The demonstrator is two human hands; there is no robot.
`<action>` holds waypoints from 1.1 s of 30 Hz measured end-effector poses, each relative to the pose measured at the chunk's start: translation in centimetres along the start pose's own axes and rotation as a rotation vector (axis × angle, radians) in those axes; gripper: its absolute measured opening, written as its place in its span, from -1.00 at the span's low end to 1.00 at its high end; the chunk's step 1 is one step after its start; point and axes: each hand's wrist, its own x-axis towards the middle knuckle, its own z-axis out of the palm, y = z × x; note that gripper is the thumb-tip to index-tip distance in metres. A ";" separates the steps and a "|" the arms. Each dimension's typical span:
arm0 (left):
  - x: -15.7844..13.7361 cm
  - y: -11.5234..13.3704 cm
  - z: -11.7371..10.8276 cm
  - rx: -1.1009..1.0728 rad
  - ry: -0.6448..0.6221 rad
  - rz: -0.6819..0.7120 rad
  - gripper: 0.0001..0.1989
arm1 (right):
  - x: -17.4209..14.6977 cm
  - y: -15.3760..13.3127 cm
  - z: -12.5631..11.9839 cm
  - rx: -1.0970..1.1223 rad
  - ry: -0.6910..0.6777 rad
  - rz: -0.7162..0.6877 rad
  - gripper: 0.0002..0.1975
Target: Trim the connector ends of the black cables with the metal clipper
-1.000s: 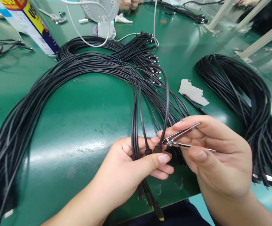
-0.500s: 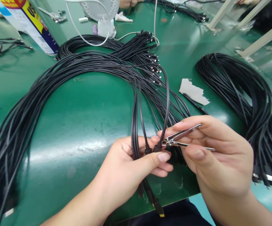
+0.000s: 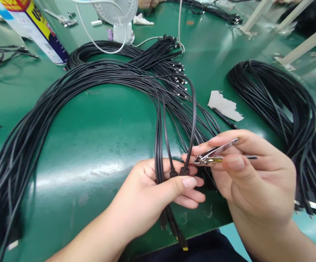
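Several black cables (image 3: 166, 134) run down into my left hand (image 3: 158, 193), which is closed around them near their connector ends. Below the fist hang dark connectors (image 3: 182, 242), one with a yellow tip. One cable with a thicker collar (image 3: 184, 170) is pinned under my left thumb. My right hand (image 3: 259, 182) holds a metal nail clipper (image 3: 218, 154) between thumb and fingers, its lever raised. The clipper's jaws are just right of the collar, and a small gap seems to separate them. Behind my hands the cables join a long curved bundle (image 3: 103, 74).
A coiled cable bundle (image 3: 278, 98) lies at the right. A torn white scrap (image 3: 225, 105) is near my right hand. A spray can (image 3: 38, 32), a white fan (image 3: 117, 14) and a caliper (image 3: 61, 18) stand or lie at the back. Table legs or posts (image 3: 308, 45) rise at far right.
My right hand has shifted slightly right and up with the nail clipper, away from the collar. The clipper has turned a little. My left hand still holds the cables.
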 end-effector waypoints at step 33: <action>0.0 0.0 0.2 0.004 0.080 0.164 -0.62 | -0.6 -0.4 0.8 0.007 -0.102 -0.016 -0.75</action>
